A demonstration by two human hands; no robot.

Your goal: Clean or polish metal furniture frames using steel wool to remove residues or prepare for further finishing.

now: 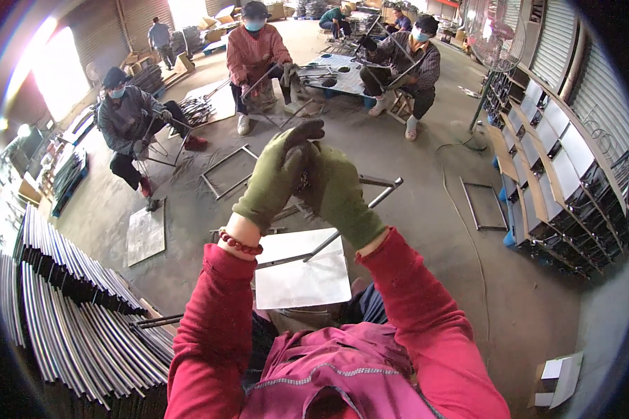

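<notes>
My left hand (276, 174) and my right hand (334, 190), both in olive-green work gloves with dark fingertips, are raised in front of me and pressed together. Their fingers are closed in toward each other. Between the palms is a dark, speckled patch; whether it is a held thing or glove dirt I cannot make out. Below and behind the gloves, a grey metal tube frame (324, 246) rests partly over a white board (304, 283) at my lap. The gloves hide much of the frame's middle.
Bundled metal tubes (84, 332) are stacked at my left. A rectangular frame (229, 171) and a flat board (147, 234) lie on the floor ahead. Three masked people sit opposite, handling metal frames. At right are stacked panels (538, 153) and another frame (483, 206).
</notes>
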